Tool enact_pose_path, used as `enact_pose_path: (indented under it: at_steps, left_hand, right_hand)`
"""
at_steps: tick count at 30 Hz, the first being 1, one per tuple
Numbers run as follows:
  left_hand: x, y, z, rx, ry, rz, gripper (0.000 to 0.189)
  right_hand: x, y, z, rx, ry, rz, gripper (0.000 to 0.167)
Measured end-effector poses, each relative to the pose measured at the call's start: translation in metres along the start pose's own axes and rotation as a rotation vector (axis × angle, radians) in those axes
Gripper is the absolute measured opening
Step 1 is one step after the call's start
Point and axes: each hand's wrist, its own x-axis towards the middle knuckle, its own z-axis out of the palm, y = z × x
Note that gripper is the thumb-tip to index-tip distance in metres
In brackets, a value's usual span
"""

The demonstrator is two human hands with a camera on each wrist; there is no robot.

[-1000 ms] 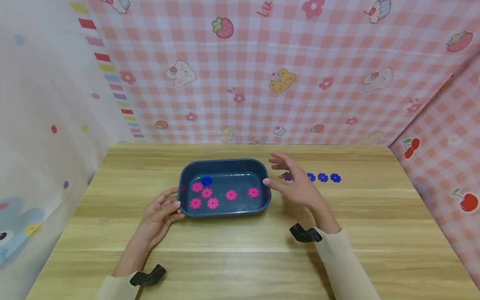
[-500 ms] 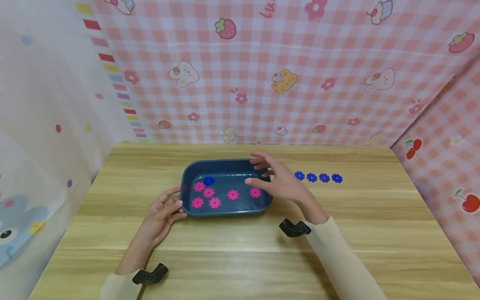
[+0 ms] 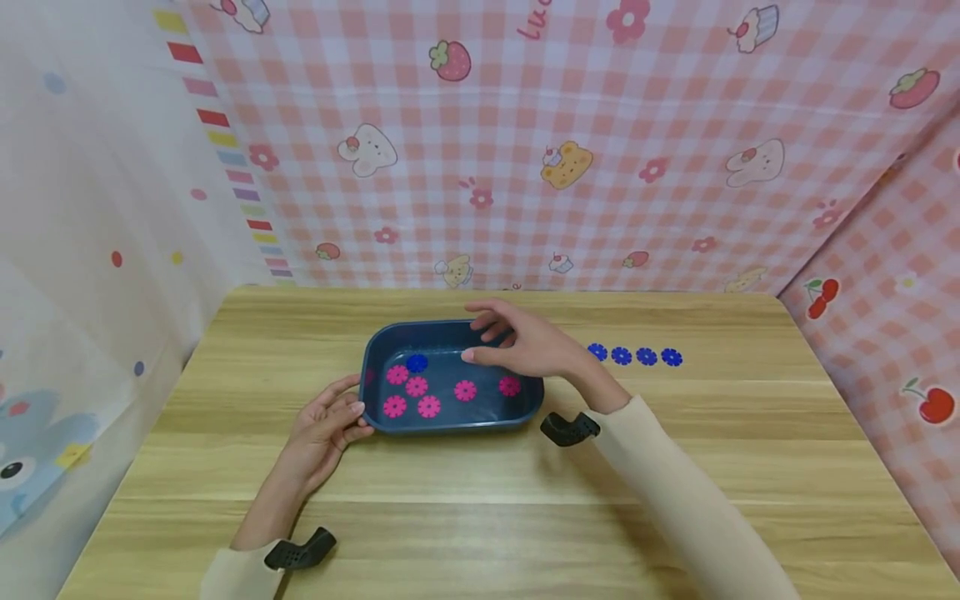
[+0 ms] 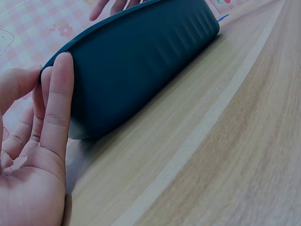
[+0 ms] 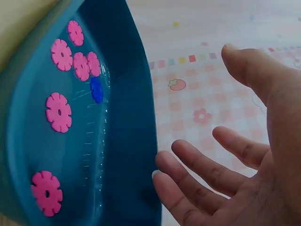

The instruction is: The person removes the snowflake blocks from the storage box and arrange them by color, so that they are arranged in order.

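My left hand (image 3: 322,429) grips the left end of a dark blue rectangular tray (image 3: 450,428), its thumb at the rim and fingers against the outer wall. Inside the tray lie several pink notched discs (image 3: 465,391), and one blue notched disc (image 3: 417,363) near the back left. My right hand (image 3: 525,342) is over the tray's back right part and hides that rim in the head view. Its fingers are spread and loosely bent, with nothing between them in the right wrist view. Past the right wrist, several blue notched discs (image 3: 647,357) lie in a row.
The tray stands on a wooden table (image 3: 450,517) backed by a pink checked cloth (image 3: 480,150). A white patterned cloth (image 3: 97,333) hangs at the left, another checked cloth (image 3: 885,292) at the right. Each sleeve cuff carries a black wrist mount (image 3: 570,429).
My right hand has moved left, from beside the tray's right end to above its back right part, uncovering more of the blue row. The left hand keeps its grip on the tray.
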Motion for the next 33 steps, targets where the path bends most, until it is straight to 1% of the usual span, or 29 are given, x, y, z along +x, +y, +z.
enact_pose_path:
  at_steps: [3, 7, 11, 13, 16, 20, 22, 28, 33]
  left_hand:
    - [-0.001, 0.001, 0.0, 0.011, 0.004, -0.005, 0.04]
    - [-0.001, 0.001, 0.001, 0.031, 0.014, -0.011, 0.041]
    - [0.0, 0.001, 0.002, 0.021, 0.002, -0.005, 0.041]
    - [0.0, 0.001, 0.002, 0.016, -0.006, 0.002, 0.04]
    - [0.0, 0.0, 0.002, 0.008, -0.007, 0.008, 0.04]
    - [0.0, 0.001, 0.003, 0.006, 0.004, -0.001, 0.04]
    - [0.0, 0.001, 0.003, 0.006, 0.01, -0.005, 0.041]
    - [0.0, 0.001, 0.002, -0.006, -0.009, 0.014, 0.041]
    - [-0.001, 0.0, 0.001, 0.025, 0.0, 0.0, 0.04]
  right_hand:
    - [0.008, -0.003, 0.0, -0.031, -0.044, -0.003, 0.07]
    - [0.016, -0.005, 0.0, -0.062, -0.123, 0.008, 0.07]
    - [0.026, -0.005, 0.003, -0.068, -0.189, 0.036, 0.071]
    - [0.032, -0.003, 0.006, -0.066, -0.213, 0.035, 0.071]
    - [0.042, -0.001, 0.011, -0.073, -0.238, 0.021, 0.071]
    - [0.053, 0.003, 0.019, -0.13, -0.259, 0.003, 0.069]
    - [0.058, 0.004, 0.022, -0.159, -0.272, 0.005, 0.067]
    - [0.071, 0.005, 0.029, -0.206, -0.313, 0.029, 0.062]
    - [0.079, 0.006, 0.034, -0.202, -0.359, 0.045, 0.059]
